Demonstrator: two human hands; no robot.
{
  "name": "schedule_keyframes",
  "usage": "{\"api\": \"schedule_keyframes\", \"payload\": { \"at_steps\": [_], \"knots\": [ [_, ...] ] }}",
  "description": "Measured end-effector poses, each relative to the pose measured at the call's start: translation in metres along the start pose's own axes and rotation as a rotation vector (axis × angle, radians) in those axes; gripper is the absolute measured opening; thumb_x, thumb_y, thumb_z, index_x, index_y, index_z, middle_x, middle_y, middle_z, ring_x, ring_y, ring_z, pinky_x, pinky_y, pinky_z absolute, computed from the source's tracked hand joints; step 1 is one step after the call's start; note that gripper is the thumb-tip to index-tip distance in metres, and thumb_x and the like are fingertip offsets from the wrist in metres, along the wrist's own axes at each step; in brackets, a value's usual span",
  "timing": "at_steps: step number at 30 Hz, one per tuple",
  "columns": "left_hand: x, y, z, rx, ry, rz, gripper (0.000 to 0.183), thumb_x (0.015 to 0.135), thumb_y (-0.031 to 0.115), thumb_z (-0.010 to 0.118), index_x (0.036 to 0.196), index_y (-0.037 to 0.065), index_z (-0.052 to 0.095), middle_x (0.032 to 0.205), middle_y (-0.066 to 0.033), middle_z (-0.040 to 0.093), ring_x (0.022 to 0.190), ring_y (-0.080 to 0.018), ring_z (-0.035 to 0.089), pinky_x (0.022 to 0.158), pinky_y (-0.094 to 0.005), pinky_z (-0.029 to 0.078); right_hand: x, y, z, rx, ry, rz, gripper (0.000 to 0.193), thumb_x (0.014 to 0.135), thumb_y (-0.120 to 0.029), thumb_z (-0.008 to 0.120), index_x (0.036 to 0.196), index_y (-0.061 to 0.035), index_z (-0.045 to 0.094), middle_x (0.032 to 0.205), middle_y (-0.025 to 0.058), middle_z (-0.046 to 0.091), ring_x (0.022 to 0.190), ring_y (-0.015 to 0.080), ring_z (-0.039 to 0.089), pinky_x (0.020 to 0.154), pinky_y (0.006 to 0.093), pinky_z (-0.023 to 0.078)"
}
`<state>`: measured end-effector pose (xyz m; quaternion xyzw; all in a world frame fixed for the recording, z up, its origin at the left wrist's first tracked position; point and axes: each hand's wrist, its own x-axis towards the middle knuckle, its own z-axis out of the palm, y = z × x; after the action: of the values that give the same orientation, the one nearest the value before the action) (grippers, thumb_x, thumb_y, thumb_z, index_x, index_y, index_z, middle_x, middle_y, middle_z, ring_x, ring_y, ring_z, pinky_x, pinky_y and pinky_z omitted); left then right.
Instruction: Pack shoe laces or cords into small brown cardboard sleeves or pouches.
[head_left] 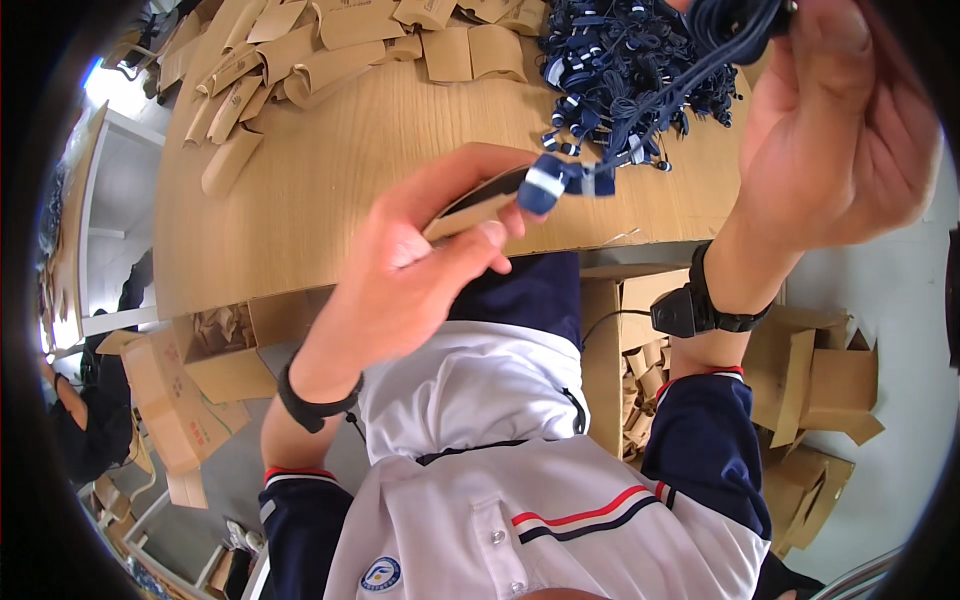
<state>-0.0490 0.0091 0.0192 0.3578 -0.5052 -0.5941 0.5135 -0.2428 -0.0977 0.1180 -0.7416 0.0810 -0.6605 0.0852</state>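
1. From my distant place, I see the two hands apart, each one occupied.
2. My left hand (425, 255) is closed on a small brown cardboard sleeve (468, 218), thumb on the near side, above the near edge of the counter (330, 235).
3. My right hand (850, 130), higher and to the right, pinches a dark blue cable bundle (735, 25); the upper limit of the view cuts off part of this grip.
4. From it the cord runs down to the left, to the dark end pieces (541, 185) with white bands. They are beside the sleeve's mouth; whether they touch the fingers, I cannot tell.
5. I judge the bundle light and soft, easy to tangle, so the tight coil is the better place to hold, not the loose ends.
6. The sleeve looks light and rather stiff, but it may crease; I would press it gently at its side edges.
7. On the far right lies a heap of similar cables (640, 85); on the far left, more brown sleeves (345, 25).
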Motion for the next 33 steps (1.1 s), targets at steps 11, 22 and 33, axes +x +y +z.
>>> {"api": "schedule_keyframes", "payload": {
  "at_steps": [11, 22, 33],
  "knots": [
    [-0.009, -0.003, 0.016, -0.088, 0.029, 0.025, 0.019, 0.083, 0.014, 0.07, 0.094, 0.002, 0.06, 0.08, 0.0016, 0.06, 0.075, -0.0059, 0.051, 0.071, -0.0238, 0.044, -0.016, -0.005, 0.038, 0.377, -0.619, -0.144, 0.024, 0.091, 0.004, 0.057, 0.112, 0.0149, 0.062, 0.096, 0.0266, 0.068, 0.075, 0.0282, 0.069, 0.07, 0.0341, 0.057],
    [-0.014, -0.01, -0.003, -0.319, -0.009, -0.067, 0.028, 0.088, 0.018, 0.073, 0.104, -0.003, 0.065, 0.088, -0.01, 0.068, 0.076, -0.015, 0.067, 0.064, -0.0291, 0.059, -0.066, -0.034, 0.039, -0.035, -0.644, 0.185, 0.025, 0.081, -0.004, 0.063, 0.104, -0.0026, 0.072, 0.111, 0.014, 0.071, 0.112, 0.0301, 0.065, 0.095, 0.0432, 0.044],
    [-0.009, -0.04, -0.031, 0.034, -0.069, -0.17, 0.019, 0.087, 0.01, 0.068, 0.103, -0.002, 0.066, 0.087, -0.0077, 0.069, 0.064, -0.0139, 0.066, 0.055, -0.0253, 0.053, -0.085, -0.047, 0.049, -0.157, -0.664, 0.229, 0.032, 0.069, 0.004, 0.071, 0.099, -0.004, 0.073, 0.091, 0.0096, 0.073, 0.081, 0.0219, 0.07, 0.104, 0.0462, 0.045]
  ]
}}
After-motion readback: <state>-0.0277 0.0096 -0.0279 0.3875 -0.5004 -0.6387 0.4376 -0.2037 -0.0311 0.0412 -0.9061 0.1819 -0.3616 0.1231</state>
